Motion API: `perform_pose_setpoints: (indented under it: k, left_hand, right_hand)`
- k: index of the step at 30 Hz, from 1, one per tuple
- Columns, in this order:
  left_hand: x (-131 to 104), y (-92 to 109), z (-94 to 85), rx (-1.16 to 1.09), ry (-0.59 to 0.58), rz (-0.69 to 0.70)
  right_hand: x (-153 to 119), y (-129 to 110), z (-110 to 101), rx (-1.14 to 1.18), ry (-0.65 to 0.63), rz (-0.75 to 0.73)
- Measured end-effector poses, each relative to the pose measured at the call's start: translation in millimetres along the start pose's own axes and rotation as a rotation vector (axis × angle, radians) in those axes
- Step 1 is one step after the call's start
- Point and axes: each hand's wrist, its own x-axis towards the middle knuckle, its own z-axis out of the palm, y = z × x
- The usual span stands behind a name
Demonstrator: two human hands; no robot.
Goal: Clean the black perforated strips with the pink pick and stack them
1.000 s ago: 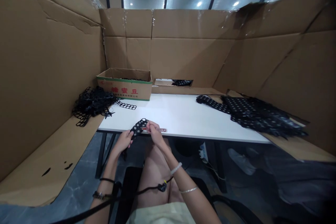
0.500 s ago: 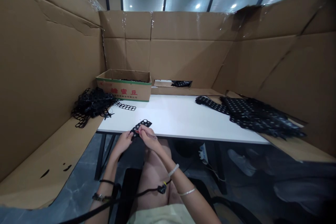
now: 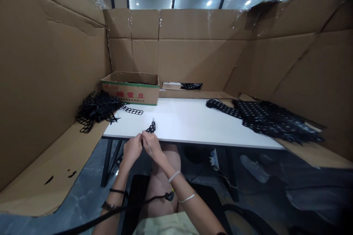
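My left hand [image 3: 133, 149] and my right hand [image 3: 152, 146] meet at the table's front edge, fingertips pressed together. Both are closed on a black strip with round holes [image 3: 151, 128]. Its far end sticks out beyond my fingers, tilted up over the white tabletop. Part of the strip seems to hang below my left hand, in shadow. A thin, pale thing shows against my right palm, too blurred to name. To the left lies a tangled heap of black ring netting [image 3: 96, 108], with a flat piece of netting [image 3: 132, 109] trailing from it.
Behind the netting stands an open cardboard box [image 3: 138, 94] with black material inside. On the right is a pile of black dotted sheets [image 3: 271, 119]. Cardboard walls [image 3: 204, 58] surround the white table [image 3: 182, 117]. A cable crosses my lap; a person's shoe [image 3: 254, 169] shows at lower right.
My hands have drawn closer together and turned, fingers now touching. The strip's far end, flatter before, now points more steeply upward, with less of its surface showing.
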Motion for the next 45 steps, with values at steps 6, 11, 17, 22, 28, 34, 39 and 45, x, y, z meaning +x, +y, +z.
perform_pose_setpoints:
  k: [6,11,17,22,28,34,39,45]
  left_hand:
    - [11.3,-19.0,13.5,-0.295,0.015,0.063]
    - [16.7,-30.1,16.0,-0.377,0.034,0.045]
    - [18.8,-31.2,18.5,-0.422,0.031,0.024]
    - [18.3,-29.5,18.0,-0.409,0.018,0.02]
    - [16.0,-26.2,15.3,-0.356,0.026,-0.002]
    - [12.2,-21.2,11.6,-0.273,0.04,-0.021]
    - [9.4,-16.8,5.3,-0.235,0.047,-0.021]
    - [9.4,-17.3,8.7,-0.427,-0.029,0.043]
  right_hand:
    - [7.4,9.8,-23.7,0.305,0.061,0.172]
    - [5.2,13.8,-35.7,0.452,0.007,0.221]
    - [1.4,7.6,-32.8,0.458,-0.048,0.218]
    - [-1.0,3.9,-34.6,0.39,-0.059,0.192]
    - [-10.5,8.0,-26.7,0.049,-0.06,-0.011]
    - [-12.4,14.6,-12.3,-0.261,-0.108,-0.217]
    - [-8.3,17.3,1.3,-0.307,-0.108,-0.199]
    - [1.1,14.6,1.4,-0.204,0.005,-0.039]
